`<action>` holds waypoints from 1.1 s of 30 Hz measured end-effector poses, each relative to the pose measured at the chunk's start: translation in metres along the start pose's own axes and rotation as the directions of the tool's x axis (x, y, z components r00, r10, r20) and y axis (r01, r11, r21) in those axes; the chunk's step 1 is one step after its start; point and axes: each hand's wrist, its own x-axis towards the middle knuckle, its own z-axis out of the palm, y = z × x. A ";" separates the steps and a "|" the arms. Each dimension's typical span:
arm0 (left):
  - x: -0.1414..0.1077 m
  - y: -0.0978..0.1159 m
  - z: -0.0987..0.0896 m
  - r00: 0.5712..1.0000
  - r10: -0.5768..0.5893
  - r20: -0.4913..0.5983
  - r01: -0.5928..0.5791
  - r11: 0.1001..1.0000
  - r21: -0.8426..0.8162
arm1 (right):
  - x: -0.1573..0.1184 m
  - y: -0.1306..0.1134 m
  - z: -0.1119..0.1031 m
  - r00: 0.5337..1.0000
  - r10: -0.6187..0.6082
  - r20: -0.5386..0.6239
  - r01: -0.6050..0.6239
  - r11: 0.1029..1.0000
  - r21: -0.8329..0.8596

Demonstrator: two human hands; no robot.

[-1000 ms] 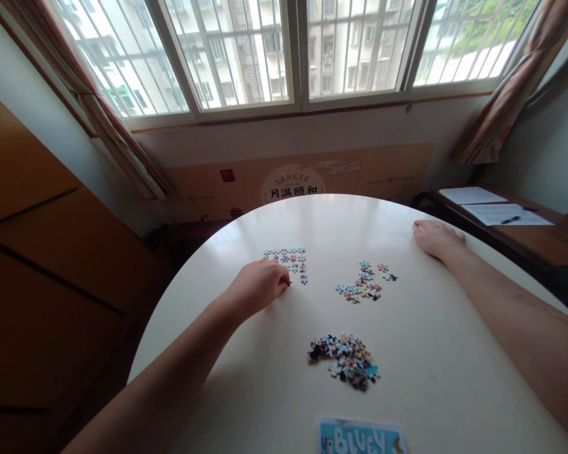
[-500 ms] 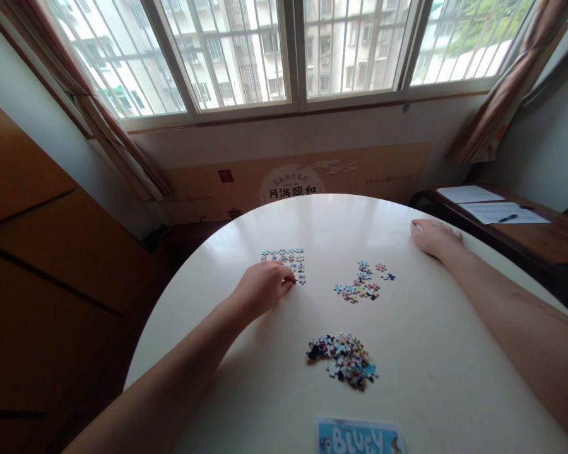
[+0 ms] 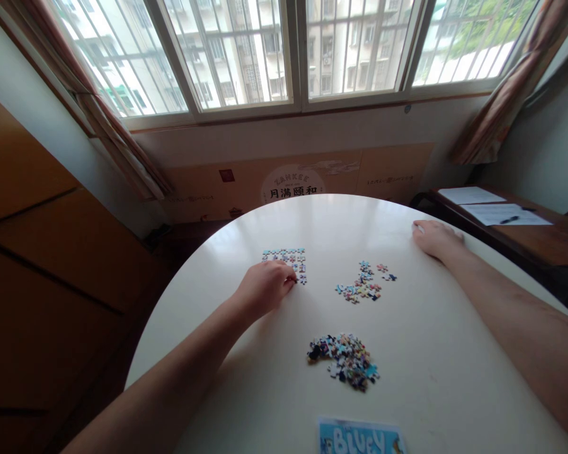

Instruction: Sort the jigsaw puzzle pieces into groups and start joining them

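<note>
My left hand (image 3: pixel 266 285) is at the lower edge of a block of jigsaw pieces (image 3: pixel 284 252) set out in rows. Its thumb and fingers are pinched together around a puzzle piece, of which only a small dark bit shows at the fingertips. The hand hides the lower left of that block. My right hand (image 3: pixel 438 238) rests on the table near its far right edge, fingers loosely bent and holding nothing visible. Between the hands lies a loose cluster of puzzle pieces (image 3: pixel 360 290). Closer to me is a denser heap of pieces (image 3: pixel 348 360).
Everything lies on a round white table (image 3: pixel 246 403). A blue box or card lettered "BLUEY" (image 3: pixel 360 438) sits at the near edge. To the right, a brown side table (image 3: pixel 565 243) holds papers (image 3: pixel 497 213) and a pen (image 3: pixel 510 219). A barred window and curtains are beyond.
Almost nothing differs. The view has shifted very slightly, while my left hand stays pinched by the rows and my right hand stays resting in place.
</note>
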 end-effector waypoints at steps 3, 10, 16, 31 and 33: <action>-0.001 0.003 0.000 1.000 0.004 -0.024 -0.003 1.000 0.010 | 0.001 0.000 0.000 1.000 -0.001 0.001 0.001 1.000 0.000; -0.001 0.004 0.005 0.998 0.043 -0.050 -0.040 0.998 0.049 | 0.001 0.000 0.002 1.000 -0.001 -0.010 0.001 1.000 0.002; -0.001 0.002 0.009 0.998 0.051 -0.034 -0.050 0.998 0.040 | 0.002 0.000 0.002 1.000 0.003 -0.007 -0.003 1.000 0.003; -0.003 -0.003 -0.012 0.998 -0.067 -0.020 0.068 0.995 0.077 | 0.002 0.001 0.003 1.000 -0.006 -0.011 0.006 1.000 0.000; -0.003 -0.002 -0.012 0.998 -0.068 0.008 0.067 0.995 0.079 | 0.002 0.001 0.003 1.000 -0.007 -0.011 0.007 1.000 0.000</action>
